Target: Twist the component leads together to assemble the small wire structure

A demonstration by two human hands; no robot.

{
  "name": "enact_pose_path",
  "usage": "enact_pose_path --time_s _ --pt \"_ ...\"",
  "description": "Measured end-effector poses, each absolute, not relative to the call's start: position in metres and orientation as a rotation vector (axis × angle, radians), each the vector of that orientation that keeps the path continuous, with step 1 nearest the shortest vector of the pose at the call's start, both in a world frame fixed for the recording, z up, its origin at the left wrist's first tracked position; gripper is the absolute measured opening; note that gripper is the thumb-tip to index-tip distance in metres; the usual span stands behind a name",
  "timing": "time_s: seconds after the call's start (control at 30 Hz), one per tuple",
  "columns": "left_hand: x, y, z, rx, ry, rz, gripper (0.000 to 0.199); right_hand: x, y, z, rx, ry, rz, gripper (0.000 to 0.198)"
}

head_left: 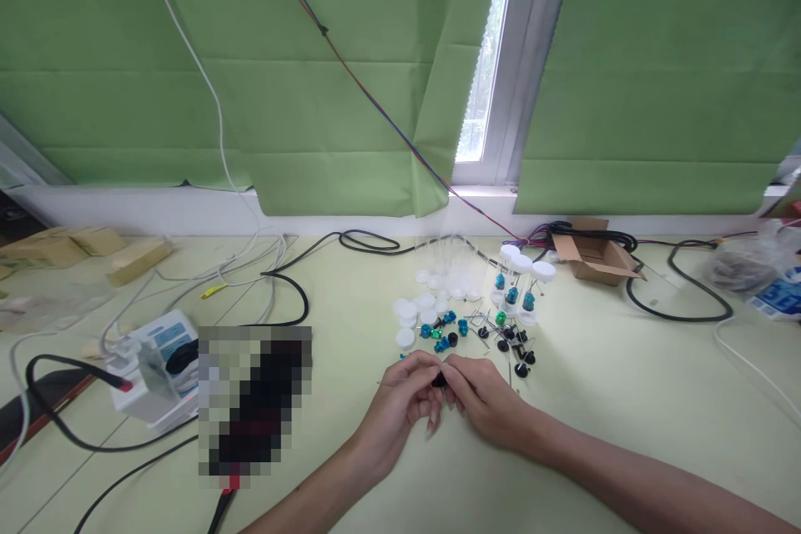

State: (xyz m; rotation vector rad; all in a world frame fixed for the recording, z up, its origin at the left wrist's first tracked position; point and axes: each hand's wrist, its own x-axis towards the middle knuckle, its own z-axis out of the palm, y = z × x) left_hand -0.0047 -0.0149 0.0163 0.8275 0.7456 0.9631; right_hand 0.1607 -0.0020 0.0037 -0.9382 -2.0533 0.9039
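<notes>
My left hand [410,392] and my right hand [485,394] meet over the table's front part, fingers pinched together. Between their fingertips is a small black part [440,380], mostly hidden by the fingers. A thin rod [389,384] sticks out to the left of my left hand. Just beyond lie blue pieces [443,344], a green piece [501,318], black round pieces with metal pins [521,370] and several white caps [405,339]. Behind these stand clear tubes with white lids [521,264], each holding a blue piece. Other clear tubes [447,263] stand to their left.
An open cardboard box [594,259] sits at the back right, near a coiled black cable [682,313]. On the left are a white power strip [156,367], cables and a blurred dark object [259,405]. Yellowish boxes [62,250] lie far left, plastic bags [748,259] far right.
</notes>
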Motion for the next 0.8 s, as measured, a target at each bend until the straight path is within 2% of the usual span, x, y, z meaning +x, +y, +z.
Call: enact_pose_path --time_s 0.8 --pt "-0.0044 -0.0164 0.0167 0.875 0.758 0.947 0.01 0.1609 -0.0023 0.003 -0.946 -2.071 0.86 0.039"
